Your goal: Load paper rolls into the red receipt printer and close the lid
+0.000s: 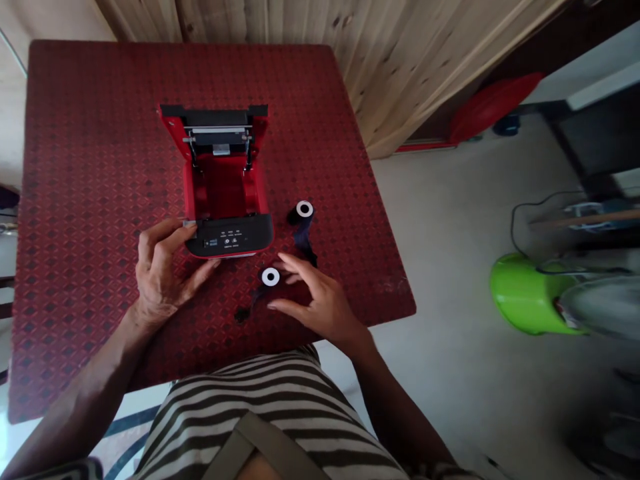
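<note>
A small red and black printer (229, 237) stands on the table with its lid (215, 123) raised and its red inner bay showing. My left hand (163, 270) holds its front left corner, fingers on top and thumb at the lower front edge. Right of the printer's front, a roll of dark ribbon (271, 277) with a white core stands on end, a loose dark tail trailing to its left. My right hand (317, 300) curves beside this roll, thumb and fingers apart; whether a fingertip touches it I cannot tell. Farther back stands another dark ribbon roll (305, 209), its tail running toward my right hand.
The table (90, 167) has a red patterned top, its right edge beyond the rolls. Wood panelling (280, 27) rises behind it. On the floor to the right are a bright green bucket-like thing (525, 293) and a cable (517, 207).
</note>
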`<action>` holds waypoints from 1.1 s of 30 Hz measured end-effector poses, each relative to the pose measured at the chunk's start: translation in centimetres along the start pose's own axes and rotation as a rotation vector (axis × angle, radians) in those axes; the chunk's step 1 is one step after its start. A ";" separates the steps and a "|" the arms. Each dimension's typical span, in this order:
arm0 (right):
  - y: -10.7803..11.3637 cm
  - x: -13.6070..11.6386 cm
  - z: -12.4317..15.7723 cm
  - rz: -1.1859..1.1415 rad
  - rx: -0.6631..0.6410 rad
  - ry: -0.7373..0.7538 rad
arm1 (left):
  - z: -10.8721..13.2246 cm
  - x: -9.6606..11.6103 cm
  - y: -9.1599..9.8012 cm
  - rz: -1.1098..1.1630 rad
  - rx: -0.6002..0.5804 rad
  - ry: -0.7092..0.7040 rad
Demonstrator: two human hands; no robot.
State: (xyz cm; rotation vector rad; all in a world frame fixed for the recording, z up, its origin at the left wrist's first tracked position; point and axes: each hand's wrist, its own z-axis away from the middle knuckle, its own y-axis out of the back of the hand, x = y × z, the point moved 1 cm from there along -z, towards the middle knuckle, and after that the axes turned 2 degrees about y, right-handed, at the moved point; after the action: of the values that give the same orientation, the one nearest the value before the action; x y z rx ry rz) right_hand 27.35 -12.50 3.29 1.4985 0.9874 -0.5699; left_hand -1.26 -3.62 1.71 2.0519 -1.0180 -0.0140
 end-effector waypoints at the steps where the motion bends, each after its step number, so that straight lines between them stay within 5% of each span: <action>1: 1.2 -0.4 -0.1 0.010 0.042 -0.016 | 0.0 0.0 0.0 0.003 -0.002 0.005; 5: 5.5 1.4 -2.3 0.206 0.368 -0.083 | -0.1 0.2 0.1 -0.013 0.004 0.003; 10: 4.5 7.6 -6.9 0.142 0.169 -0.103 | 0.0 0.2 0.1 -0.027 -0.006 0.002; 14: 2.3 9.3 -8.1 0.083 0.131 -0.100 | -0.1 0.3 0.0 -0.006 0.022 0.006; 18: 3.8 6.7 -8.0 0.070 0.155 -0.041 | -0.2 0.4 0.1 -0.006 0.010 0.009; 23: 6.9 -1.4 -9.6 0.282 0.019 0.229 | -0.1 0.5 0.1 0.049 0.010 0.018; 27: 4.4 -5.5 -13.2 0.471 -0.162 0.350 | 0.3 0.5 0.1 0.085 -0.012 0.070; 33: -0.7 -5.9 -17.4 0.652 -0.412 0.281 | 0.8 0.5 0.0 0.070 -0.023 0.065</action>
State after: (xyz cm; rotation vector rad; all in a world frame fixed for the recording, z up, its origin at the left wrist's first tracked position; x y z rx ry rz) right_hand 20.48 2.76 11.02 1.4321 0.7030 0.3014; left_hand -1.23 -4.47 1.31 1.9816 -1.0443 0.0766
